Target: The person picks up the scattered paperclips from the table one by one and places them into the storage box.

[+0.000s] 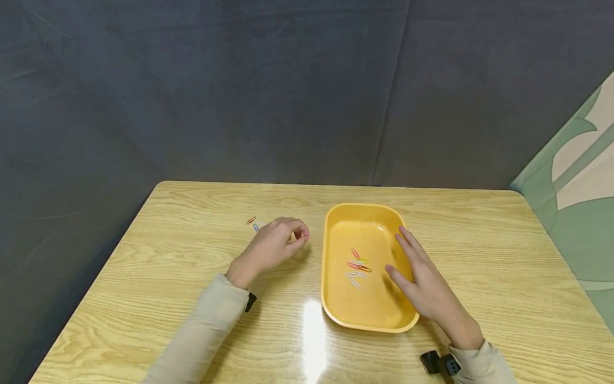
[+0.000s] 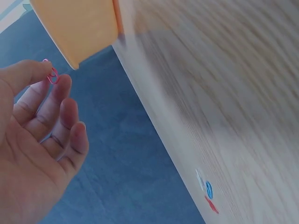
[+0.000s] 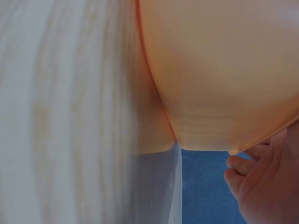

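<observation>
My left hand (image 1: 273,245) is above the table just left of a yellow plastic tray (image 1: 346,309). Its thumb and index finger pinch a pink paper clip (image 2: 54,77), while the other fingers curve loosely. Over the tray's right rim is my right hand (image 1: 427,288), fingers spread and holding nothing; whether it touches the rim I cannot tell. In the right wrist view, part of that hand (image 3: 273,186) is hidden behind the tray wall (image 3: 205,116). Inside the tray lie several paper clips (image 1: 365,269), red, pink, white and yellow.
Beyond the left hand, a red paper clip (image 1: 251,220), a blue paper clip (image 2: 209,189) and a whitish paper clip (image 2: 200,180) lie close together on the wood-grain table (image 1: 158,266). A dark cloth (image 1: 268,106) hangs behind the table's far edge.
</observation>
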### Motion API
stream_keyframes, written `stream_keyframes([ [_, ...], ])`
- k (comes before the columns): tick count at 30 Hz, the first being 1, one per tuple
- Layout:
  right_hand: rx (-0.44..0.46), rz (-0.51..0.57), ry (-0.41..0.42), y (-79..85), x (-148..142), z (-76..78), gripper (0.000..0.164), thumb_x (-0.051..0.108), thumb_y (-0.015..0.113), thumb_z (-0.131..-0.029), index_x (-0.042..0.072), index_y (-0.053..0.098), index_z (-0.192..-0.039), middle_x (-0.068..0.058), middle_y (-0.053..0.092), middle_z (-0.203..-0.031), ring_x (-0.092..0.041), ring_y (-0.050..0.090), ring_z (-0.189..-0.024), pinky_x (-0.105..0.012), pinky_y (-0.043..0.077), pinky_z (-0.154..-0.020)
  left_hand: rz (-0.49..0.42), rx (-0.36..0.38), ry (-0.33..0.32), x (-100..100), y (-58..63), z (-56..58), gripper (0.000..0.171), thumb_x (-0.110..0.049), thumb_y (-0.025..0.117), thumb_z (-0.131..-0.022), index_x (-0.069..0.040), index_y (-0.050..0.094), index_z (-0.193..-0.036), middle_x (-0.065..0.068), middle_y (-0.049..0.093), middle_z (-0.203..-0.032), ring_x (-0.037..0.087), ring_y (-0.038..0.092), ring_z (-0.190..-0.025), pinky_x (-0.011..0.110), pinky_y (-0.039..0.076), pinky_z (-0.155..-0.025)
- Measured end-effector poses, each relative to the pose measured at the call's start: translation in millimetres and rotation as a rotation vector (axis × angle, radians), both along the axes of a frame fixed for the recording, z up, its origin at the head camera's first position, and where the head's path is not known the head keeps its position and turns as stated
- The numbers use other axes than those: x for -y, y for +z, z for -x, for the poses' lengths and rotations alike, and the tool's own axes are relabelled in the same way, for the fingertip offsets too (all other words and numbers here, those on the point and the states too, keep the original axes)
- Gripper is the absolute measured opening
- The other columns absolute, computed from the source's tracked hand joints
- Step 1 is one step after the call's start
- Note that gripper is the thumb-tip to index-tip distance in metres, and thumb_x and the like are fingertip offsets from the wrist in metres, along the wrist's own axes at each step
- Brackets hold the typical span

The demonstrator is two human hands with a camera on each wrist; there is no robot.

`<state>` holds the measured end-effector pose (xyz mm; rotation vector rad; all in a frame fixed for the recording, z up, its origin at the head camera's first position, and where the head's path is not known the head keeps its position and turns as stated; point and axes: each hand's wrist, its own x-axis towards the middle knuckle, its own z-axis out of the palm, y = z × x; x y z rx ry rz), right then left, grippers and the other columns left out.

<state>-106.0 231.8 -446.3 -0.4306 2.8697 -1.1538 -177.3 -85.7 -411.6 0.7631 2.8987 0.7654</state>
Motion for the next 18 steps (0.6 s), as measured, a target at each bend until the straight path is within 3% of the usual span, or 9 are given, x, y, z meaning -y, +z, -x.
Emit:
stream_keyframes([
  [8, 0.006, 0.005, 0.0, -0.2, 0, 0.1, 0.074, 0.027, 0.059, -0.1, -0.002, 0.021, -0.156, -0.017, 0.01, -0.166, -0.047, 0.017, -0.149, -0.069, 0.023, -0.113, -0.026, 0.002, -0.038, -17, 0.5, -3.9, 0.007, -0.019, 0.064, -0.097, -0.017, 0.07, -0.098, -0.006, 0.069, -0.093, 0.017, 0.062, -0.093, 0.03, 0.05, -0.078],
  [18, 0.003, 0.006, -0.005, -0.7, 0, -0.4, 0.076, 0.028, 0.06, -0.1, 0.0, 0.018, -0.157, -0.017, 0.011, -0.166, -0.046, 0.017, -0.15, -0.067, 0.022, -0.113, -0.034, -0.028, -0.087, -34, -0.1, -8.5, 0.008, -0.02, 0.063, -0.097, -0.018, 0.07, -0.098, -0.007, 0.069, -0.092, 0.011, 0.059, -0.089, 0.024, 0.049, -0.073],
])
